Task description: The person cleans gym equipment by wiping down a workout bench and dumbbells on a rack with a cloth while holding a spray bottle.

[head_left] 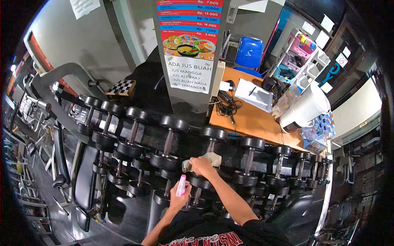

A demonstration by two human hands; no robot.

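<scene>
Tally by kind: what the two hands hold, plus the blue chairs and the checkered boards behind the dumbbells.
Spray bottle, in the left hand: 1
Cloth, under the right hand: 1
Blue chair: 1
Checkered board: 1
Total: 4

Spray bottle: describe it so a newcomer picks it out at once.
Start at the rows of black dumbbells across the middle of the view. In front of them, the left hand grips the spray bottle, just below the right hand and its cloth. Its pink and white top sets it apart from the black dumbbells and the drab, greyish cloth.
</scene>
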